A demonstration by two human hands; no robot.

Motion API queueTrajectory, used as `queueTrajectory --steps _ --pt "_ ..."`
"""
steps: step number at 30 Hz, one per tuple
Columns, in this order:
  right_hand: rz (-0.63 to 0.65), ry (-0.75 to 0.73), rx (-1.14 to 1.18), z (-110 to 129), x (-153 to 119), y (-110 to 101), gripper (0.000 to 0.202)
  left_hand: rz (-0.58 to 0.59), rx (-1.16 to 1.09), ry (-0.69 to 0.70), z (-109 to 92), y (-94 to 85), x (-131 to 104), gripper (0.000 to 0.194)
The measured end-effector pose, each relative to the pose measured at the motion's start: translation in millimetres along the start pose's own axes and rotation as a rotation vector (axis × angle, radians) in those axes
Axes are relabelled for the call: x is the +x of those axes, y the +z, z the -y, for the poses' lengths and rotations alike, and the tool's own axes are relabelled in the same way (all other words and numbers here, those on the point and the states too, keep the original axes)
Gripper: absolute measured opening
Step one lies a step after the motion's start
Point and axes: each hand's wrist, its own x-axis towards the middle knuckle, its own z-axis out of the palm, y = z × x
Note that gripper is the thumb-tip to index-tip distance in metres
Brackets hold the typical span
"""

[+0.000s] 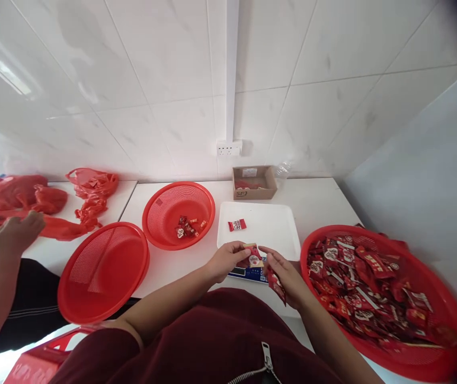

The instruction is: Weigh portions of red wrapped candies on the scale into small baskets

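Note:
Between the thumb and fingers of my left hand [228, 260] is a small red and cream snack packet [254, 256]. My right hand [286, 277] is closed on a darker red snack packet [276, 287] that hangs below its fingers, and its fingertips are close to the cream packet. Both hands are over the front edge of a white tray [288, 224] on a blue scale [248, 273], whose display is partly covered. One red and white packet [237, 224] lies on the tray.
At right a large red basket [448, 298] holds many red packets. A red basket [160, 224] with several small packets stands left of the tray, another red basket [100, 272] nearer. A cardboard box [254, 194] sits behind. At far left, a co-worker's hand [16, 232] touches red plastic bags [20, 194].

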Motion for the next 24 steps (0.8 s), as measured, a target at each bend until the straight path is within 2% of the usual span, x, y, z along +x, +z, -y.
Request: queueTrajectory --steps 3,7,10,12,17,21,24 --pt "-0.115 0.105 0.153 -6.6 3.2 -13.2 0.037 -0.026 -0.053 -0.007 -2.8 -2.3 -3.2 0.05" --pt "-0.267 0.195 0.442 -16.0 18.9 -33.3 0.017 -0.026 -0.147 -0.073 -7.5 -1.0 -6.6 0.037" --pt "-0.411 0.148 0.608 -17.3 35.5 -42.4 0.004 -0.006 -0.278 -0.171 -10.1 -1.8 -6.4 0.025" --pt "-0.463 0.086 0.658 -14.5 44.6 -43.1 0.002 0.003 -0.346 -0.237 -11.4 -3.6 -5.6 0.018" --pt "-0.449 0.013 0.597 -10.4 51.1 -38.3 0.016 -0.028 -0.415 -0.296 -10.5 -10.9 -7.0 0.008" --pt "-0.452 0.065 0.509 -13.9 43.6 -38.7 0.025 -0.089 -0.399 -0.318 -5.3 -18.7 -10.3 0.009" --pt "-0.38 0.07 0.484 -11.0 36.6 -36.5 0.029 -0.134 -0.357 -0.329 -5.0 -21.1 -9.1 0.01"
